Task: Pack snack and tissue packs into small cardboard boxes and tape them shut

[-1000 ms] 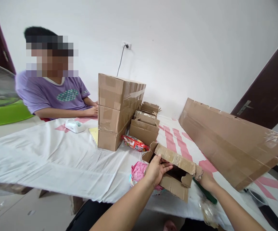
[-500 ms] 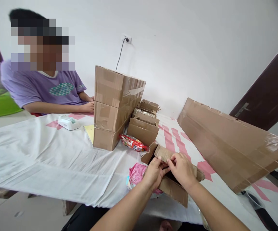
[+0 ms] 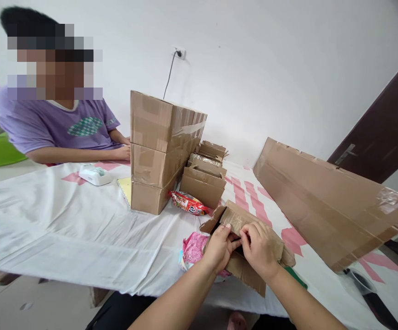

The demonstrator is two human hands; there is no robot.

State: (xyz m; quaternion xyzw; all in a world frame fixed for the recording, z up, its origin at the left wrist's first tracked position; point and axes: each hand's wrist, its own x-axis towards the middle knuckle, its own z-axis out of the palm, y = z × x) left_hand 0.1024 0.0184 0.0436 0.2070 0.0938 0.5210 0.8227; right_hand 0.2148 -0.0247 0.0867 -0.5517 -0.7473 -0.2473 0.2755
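In front of me an opened cardboard box (image 3: 247, 275) lies on the table with its flaps spread. My left hand (image 3: 218, 247) is closed on the near-left edge of its upper flap, thumb on top and fingers underneath. Beside it, my right hand (image 3: 261, 247) pinches at the same flap, fingertips pressed together. Whether anything small sits between those fingertips is hidden. A pink and white plastic package (image 3: 194, 247) lies against the box's left side, partly behind my left forearm. Just beyond is a red snack packet (image 3: 189, 203).
Stacked cardboard boxes (image 3: 151, 167) divide the table, with smaller opened boxes (image 3: 203, 185) behind. A long cardboard panel (image 3: 326, 201) stands on the right near a black-handled tool (image 3: 379, 307). Across the table sits a person in a purple shirt (image 3: 78, 123). A green object (image 3: 295, 277) shows beside my right forearm.
Both hands stay at the flap, with only small finger movements. The view has shifted slightly, and a green object now shows beside my right forearm.
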